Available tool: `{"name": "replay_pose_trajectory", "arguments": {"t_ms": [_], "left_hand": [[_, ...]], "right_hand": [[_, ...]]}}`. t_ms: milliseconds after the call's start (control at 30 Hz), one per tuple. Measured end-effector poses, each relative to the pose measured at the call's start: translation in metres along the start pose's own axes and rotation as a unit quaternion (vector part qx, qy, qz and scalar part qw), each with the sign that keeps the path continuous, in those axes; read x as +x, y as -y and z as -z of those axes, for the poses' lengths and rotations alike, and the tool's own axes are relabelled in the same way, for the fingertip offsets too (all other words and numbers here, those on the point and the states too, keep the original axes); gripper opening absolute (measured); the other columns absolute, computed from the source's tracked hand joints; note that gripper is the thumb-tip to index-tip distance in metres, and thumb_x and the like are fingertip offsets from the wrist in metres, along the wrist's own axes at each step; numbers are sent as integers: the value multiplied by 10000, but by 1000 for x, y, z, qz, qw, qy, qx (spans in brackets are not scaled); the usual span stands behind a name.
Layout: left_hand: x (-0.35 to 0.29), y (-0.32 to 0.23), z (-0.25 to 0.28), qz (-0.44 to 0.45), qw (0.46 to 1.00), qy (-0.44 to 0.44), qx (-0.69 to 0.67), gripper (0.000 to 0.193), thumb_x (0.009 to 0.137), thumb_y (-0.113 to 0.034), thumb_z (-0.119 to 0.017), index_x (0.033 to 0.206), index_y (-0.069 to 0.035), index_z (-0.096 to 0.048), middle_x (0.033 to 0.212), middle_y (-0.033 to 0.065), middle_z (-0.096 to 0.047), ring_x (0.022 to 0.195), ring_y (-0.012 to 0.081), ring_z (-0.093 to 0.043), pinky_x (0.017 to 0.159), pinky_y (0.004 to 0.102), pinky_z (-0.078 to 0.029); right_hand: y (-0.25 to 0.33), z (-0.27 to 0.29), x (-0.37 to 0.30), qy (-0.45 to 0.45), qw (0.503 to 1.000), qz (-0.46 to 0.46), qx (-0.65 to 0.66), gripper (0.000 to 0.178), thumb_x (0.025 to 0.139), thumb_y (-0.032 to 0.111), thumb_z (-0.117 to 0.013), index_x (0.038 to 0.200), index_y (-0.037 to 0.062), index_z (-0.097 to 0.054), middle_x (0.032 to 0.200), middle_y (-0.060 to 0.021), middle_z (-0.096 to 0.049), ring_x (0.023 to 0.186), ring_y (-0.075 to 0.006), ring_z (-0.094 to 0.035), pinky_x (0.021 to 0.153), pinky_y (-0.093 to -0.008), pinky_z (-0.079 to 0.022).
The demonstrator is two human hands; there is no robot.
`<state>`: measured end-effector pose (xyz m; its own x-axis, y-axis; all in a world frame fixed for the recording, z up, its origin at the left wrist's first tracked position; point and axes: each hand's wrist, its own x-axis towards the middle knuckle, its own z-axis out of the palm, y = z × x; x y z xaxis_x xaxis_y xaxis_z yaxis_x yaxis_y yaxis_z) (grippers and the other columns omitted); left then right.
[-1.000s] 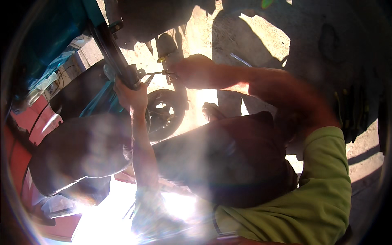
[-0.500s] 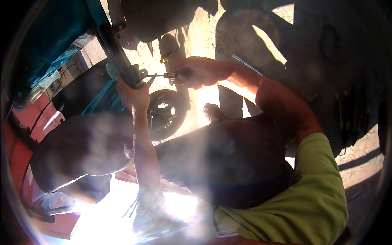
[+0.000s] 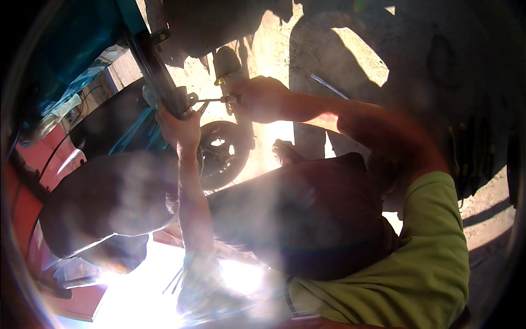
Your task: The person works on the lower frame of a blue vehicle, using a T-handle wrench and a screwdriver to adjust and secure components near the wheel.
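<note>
My left hand [image 3: 179, 130] is closed around the lower end of a dark metal tube [image 3: 155, 68], which slants down from a teal panel [image 3: 74, 41]. A small bracket [image 3: 192, 99] juts from the tube just above my fingers. My right hand [image 3: 263, 100] grips a screwdriver [image 3: 216, 100] whose handle is mostly hidden in the fist. Its thin shaft points left, with the tip at the bracket; whether it is seated there I cannot tell. A short pointed metal piece [image 3: 203, 106] sticks out beside my left hand, partly covered.
Below the hands, a small black spoked wheel [image 3: 241, 159] lies near my leg. A slim silver rod [image 3: 329, 86] rests on the shaded floor, and several dark tools [image 3: 471, 153] are at the far right. Red panels [image 3: 57, 151] stand at the left. Strong glare washes out the lower part.
My right hand has rolled over on the screwdriver, covering more of its handle, and the right forearm and elbow have shifted outward to the right. My left hand has stayed on the tube.
</note>
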<state>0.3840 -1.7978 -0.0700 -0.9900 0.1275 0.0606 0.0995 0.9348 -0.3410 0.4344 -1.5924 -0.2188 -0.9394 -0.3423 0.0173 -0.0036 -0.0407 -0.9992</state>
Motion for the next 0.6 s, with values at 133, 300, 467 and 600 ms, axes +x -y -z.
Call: {"name": "replay_pose_trajectory", "arguments": {"t_ms": [133, 300, 467, 600], "left_hand": [[-3, 8, -1, -14, 1000, -9, -7, 868, 691, -151, -795, 1467, -16, -430, 1318, 238, -561, 1202, 450, -576, 1007, 516, -507], [-2, 6, -1, -19, 1000, -10, -11, 856, 698, -152, -783, 1464, 2, -432, 1316, 254, -559, 1203, 455, -575, 1008, 518, -504], [-1, 2, -3, -18, 1000, -11, -8, 825, 702, -137, -759, 1451, 7, -444, 1298, 262, -563, 1185, 460, -581, 1001, 521, -505], [-1, 3, 0, -18, 1000, -20, -13, 804, 699, -123, -735, 1445, -13, -457, 1285, 250, -570, 1169, 457, -586, 990, 515, -511]], "right_hand": [[-28, 2, -5, 153, 866, 91, 467, 278, 1008, 298, -598, 1075, 48, -700, 735, 42, -535, 561, -64, -422, 496, -235, -318], [-21, 10, 5, 269, 703, -238, 614, 297, 992, 288, -600, 1119, 39, -699, 809, -11, -614, 595, -96, -498, 526, -262, -390], [4, 16, 10, 177, 970, -129, 102, 276, 986, 288, -576, 1129, 99, -717, 910, -95, -729, 801, -260, -718, 744, -404, -568], [12, 17, 9, 140, 983, -42, -109, 260, 986, 286, -574, 1088, 100, -724, 929, -142, -738, 887, -351, -729, 794, -469, -575]]}}
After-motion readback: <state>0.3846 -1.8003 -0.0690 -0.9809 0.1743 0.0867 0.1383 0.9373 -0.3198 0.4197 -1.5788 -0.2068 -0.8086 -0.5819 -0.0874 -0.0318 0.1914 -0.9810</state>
